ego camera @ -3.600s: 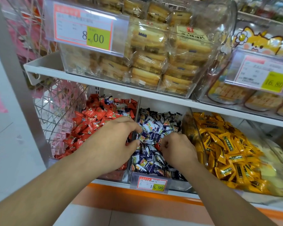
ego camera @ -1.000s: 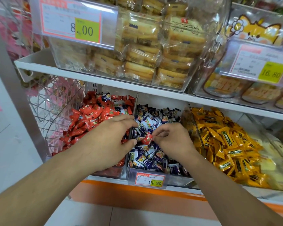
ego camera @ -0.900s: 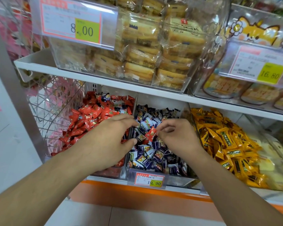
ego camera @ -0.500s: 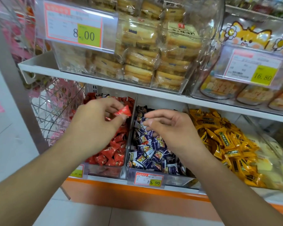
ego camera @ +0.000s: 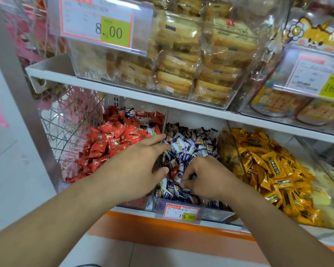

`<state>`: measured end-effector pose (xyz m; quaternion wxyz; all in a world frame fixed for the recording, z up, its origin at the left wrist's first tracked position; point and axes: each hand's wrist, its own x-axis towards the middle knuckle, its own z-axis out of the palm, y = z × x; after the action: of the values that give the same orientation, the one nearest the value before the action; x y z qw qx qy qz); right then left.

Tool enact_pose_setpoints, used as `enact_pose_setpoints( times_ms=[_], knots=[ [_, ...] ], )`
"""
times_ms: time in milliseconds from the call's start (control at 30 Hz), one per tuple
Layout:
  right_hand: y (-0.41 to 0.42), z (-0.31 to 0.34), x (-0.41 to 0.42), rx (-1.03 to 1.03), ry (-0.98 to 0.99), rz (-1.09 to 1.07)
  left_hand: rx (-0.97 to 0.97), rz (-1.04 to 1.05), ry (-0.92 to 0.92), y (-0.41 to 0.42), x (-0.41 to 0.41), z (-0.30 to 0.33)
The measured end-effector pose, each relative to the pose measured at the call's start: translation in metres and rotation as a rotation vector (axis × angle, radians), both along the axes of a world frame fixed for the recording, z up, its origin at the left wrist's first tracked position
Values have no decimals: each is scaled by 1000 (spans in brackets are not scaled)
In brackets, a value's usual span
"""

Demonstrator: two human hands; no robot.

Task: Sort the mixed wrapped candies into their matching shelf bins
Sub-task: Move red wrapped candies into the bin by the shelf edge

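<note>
so both hands are down in the middle bin (ego camera: 216, 213), the one full of blue-and-white candies (ego camera: 183, 147), and that makes sense because there's a stray red candy (ego camera: 174, 172) sitting in that pile, between the two hands. It belongs one bin over with the red candies (ego camera: 112, 141), which looks like why the left hand (ego camera: 137, 170) hangs right over the divider (ego camera: 163, 135) between the two bins, handy for a short hop across

left hand: palm down, fingers (ego camera: 158, 138) stretched out fairly straight over the blue pile, thumb out near the red stray, not gripping anything I can see, so released

right hand (ego camera: 204, 178): knuckles up, fingers (ego camera: 185, 173) curled down into the wrappers just beside the red one. Looks like it's digging or pinching, but honestly can't tell if it's got hold of anything, the tips are buried

also a few blue strays are sitting at the back of the red bin, so the job's not close to done. The yellow candies (ego camera: 268, 166) to the right sit untouched
</note>
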<state>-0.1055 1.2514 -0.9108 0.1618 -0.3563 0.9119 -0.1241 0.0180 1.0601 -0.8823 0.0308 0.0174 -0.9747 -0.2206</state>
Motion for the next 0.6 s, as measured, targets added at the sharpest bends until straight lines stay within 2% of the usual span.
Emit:
enact_pose_setpoints(
  times_ms=[67,233,433,600],
  knots=[
    [2,-3,-5,6,9,-20,-3,-3,1,-4,-1,0],
    [-6,-14,-11,-138,24,-93,4,-6,9,-4,-1,0],
    [-17,-35,-15,-117,92,-107,12,-2,14,-3,1,1],
    [-18,-31,-11,-176,67,-146,14,-2,9,-3,2,1]
  ],
)
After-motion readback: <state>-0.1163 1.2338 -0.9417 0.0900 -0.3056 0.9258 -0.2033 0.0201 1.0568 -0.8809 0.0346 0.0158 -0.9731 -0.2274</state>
